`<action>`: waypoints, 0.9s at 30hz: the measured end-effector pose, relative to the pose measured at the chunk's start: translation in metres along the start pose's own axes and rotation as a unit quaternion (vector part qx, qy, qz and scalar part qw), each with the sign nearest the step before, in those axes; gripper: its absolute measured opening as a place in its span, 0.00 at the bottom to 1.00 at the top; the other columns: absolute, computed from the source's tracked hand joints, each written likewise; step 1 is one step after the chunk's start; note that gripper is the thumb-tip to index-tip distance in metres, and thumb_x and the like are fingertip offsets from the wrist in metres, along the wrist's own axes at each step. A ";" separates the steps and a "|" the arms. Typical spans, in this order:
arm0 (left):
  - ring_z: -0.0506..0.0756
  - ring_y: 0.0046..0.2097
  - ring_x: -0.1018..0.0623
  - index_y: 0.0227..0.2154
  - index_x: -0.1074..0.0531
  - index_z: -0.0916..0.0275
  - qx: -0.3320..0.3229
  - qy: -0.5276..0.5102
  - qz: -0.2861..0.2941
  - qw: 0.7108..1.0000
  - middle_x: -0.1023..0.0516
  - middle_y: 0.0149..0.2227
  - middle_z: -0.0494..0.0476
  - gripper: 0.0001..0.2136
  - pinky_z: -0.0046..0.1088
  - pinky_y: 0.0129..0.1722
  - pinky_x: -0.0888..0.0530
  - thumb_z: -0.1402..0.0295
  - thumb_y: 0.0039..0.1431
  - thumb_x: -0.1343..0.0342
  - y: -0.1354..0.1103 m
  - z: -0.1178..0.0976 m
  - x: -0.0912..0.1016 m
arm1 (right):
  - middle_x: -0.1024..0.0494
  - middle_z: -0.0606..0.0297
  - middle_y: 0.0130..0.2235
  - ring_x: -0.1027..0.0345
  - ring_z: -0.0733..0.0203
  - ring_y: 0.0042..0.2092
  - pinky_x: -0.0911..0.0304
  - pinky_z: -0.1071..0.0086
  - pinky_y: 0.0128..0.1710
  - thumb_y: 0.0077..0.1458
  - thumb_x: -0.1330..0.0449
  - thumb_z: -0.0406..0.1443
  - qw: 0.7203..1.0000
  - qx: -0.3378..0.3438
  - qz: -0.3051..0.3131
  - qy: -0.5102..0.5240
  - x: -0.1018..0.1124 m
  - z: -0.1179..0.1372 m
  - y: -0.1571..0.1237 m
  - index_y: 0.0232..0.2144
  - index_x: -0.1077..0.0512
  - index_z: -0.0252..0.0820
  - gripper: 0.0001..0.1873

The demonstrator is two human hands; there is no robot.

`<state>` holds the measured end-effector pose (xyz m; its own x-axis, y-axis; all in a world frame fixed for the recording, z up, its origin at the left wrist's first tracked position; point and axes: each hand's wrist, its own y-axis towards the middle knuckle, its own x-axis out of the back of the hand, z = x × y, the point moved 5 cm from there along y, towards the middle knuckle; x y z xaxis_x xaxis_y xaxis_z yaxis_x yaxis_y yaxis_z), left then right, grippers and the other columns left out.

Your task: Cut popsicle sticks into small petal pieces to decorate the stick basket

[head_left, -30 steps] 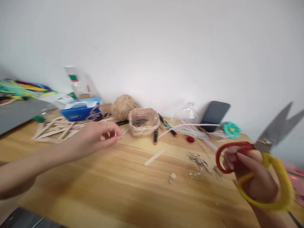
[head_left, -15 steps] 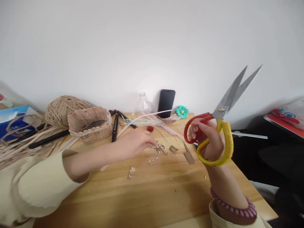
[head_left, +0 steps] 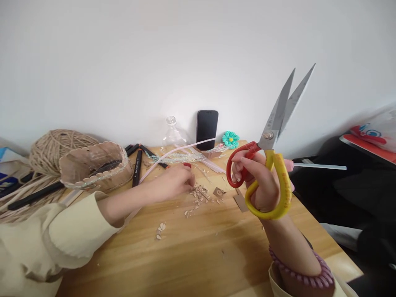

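My right hand (head_left: 262, 181) grips a pair of scissors (head_left: 272, 132) with one red and one yellow handle. The blades point up and stand slightly apart. Low over the wooden table, my left hand (head_left: 173, 181) has its fingers curled together, and what they pinch, if anything, is hidden. Its fingertips are beside a small pile of pale cut scraps (head_left: 199, 196). Just behind that hand shows a bit of a small red ball (head_left: 187, 164). Right of the pile lie a little brown square piece (head_left: 219, 192) and a brown card strip (head_left: 240, 202).
A scalloped basket (head_left: 95, 165) and a ball of twine (head_left: 58, 148) stand at the left, near black markers (head_left: 137, 167). Along the wall are a clear bottle (head_left: 173, 132), a propped phone (head_left: 207, 130) and a teal flower (head_left: 230, 140). Glittery stems (head_left: 182, 158) cross behind my left hand.
My view has turned slightly, so most things appear further left. My left hand's fingers are more curled by the scraps, and the red ball is now mostly covered. The scissors remain in my right hand.
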<state>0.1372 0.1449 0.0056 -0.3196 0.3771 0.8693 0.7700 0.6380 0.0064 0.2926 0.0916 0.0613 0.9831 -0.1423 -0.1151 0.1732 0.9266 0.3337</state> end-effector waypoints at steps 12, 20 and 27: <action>0.52 0.35 0.24 0.29 0.26 0.62 0.061 -0.108 -0.019 0.992 0.21 0.32 0.52 0.07 0.26 0.35 0.31 0.73 0.54 0.49 0.003 0.006 0.009 | 0.38 0.73 0.16 0.44 0.66 0.20 0.51 0.68 0.21 0.47 0.45 0.32 1.000 -0.013 0.000 -0.010 -0.001 0.000 -0.001 0.18 0.33 0.42 0.08; 0.52 0.34 0.24 0.29 0.26 0.62 0.045 -0.125 -0.005 0.991 0.20 0.31 0.50 0.06 0.25 0.35 0.31 0.71 0.55 0.48 0.006 -0.005 0.007 | 0.37 0.73 0.18 0.44 0.66 0.21 0.50 0.70 0.21 0.48 0.44 0.32 1.000 -0.004 -0.002 0.004 -0.001 -0.002 0.000 0.22 0.30 0.42 0.06; 0.55 0.38 0.25 0.33 0.26 0.61 0.039 -0.064 0.007 0.997 0.23 0.37 0.54 0.07 0.29 0.38 0.32 0.66 0.54 0.47 0.002 0.003 0.008 | 0.39 0.73 0.16 0.44 0.67 0.19 0.51 0.72 0.18 0.46 0.45 0.31 0.999 -0.025 -0.015 -0.025 -0.002 0.001 -0.001 0.20 0.33 0.41 0.06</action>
<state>0.1348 0.1512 0.0108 -0.3807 0.4669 0.7981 0.7316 0.6800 -0.0488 0.2903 0.0904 0.0618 0.9794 -0.1870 -0.0768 0.2013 0.9375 0.2838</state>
